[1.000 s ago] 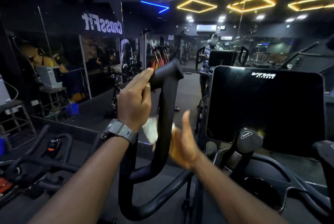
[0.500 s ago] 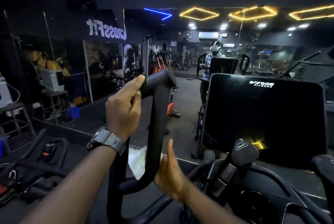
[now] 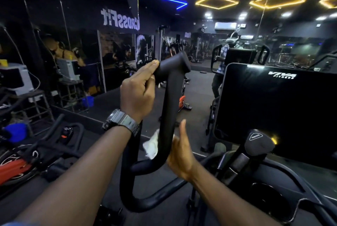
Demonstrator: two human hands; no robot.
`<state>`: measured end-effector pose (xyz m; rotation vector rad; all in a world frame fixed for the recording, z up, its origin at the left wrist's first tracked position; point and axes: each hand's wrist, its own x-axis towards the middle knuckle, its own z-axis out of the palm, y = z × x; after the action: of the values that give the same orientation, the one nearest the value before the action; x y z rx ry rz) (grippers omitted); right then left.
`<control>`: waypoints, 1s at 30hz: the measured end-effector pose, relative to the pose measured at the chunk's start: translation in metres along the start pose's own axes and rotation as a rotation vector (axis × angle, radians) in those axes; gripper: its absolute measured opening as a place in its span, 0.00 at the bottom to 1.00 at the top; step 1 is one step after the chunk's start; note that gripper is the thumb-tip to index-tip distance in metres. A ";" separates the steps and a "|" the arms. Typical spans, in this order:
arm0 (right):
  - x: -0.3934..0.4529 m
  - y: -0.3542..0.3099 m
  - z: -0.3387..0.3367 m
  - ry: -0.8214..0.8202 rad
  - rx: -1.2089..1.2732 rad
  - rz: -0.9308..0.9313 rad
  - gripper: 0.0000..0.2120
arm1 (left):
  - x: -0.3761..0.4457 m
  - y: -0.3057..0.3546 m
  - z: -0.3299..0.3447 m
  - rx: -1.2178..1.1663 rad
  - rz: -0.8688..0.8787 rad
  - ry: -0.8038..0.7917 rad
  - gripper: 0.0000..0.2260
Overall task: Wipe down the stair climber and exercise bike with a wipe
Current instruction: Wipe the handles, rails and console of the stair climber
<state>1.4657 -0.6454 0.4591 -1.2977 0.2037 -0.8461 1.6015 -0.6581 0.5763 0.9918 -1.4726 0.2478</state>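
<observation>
A black curved handlebar (image 3: 170,98) of the machine rises in the middle of the view. My left hand (image 3: 138,90), with a grey watch on the wrist, grips the handlebar's top end. Lower down, my right hand (image 3: 180,154) wraps a white wipe (image 3: 151,145) round the handlebar's upright part just above its bend; the wipe sticks out on the left side of the bar. The machine's black console screen (image 3: 273,109), marked VIVA FITNESS, stands to the right, with a second grip knob (image 3: 259,141) below it.
An exercise bike (image 3: 36,149) with black handlebars and red parts stands low at the left. A mirror wall (image 3: 127,46) runs across the back, reflecting gym machines and a person. A metal stand with a grey box (image 3: 16,77) sits at the far left.
My right hand and the wipe slid down the handlebar from its middle toward the bend. My left hand kept its grip on the top end.
</observation>
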 end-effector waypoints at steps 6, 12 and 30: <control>0.050 -0.101 0.006 0.226 -0.089 -0.176 0.44 | 0.001 -0.001 -0.002 0.004 -0.023 -0.024 0.18; -0.006 0.000 0.010 0.245 0.008 0.041 0.43 | 0.000 0.000 -0.006 -0.003 -0.017 -0.079 0.18; 0.017 -0.061 0.010 0.274 0.058 -0.043 0.54 | -0.002 -0.005 -0.014 0.036 0.054 -0.177 0.21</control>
<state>1.4569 -0.6507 0.5221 -1.1334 0.3658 -1.0588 1.6147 -0.6506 0.5753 1.0241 -1.6628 0.2305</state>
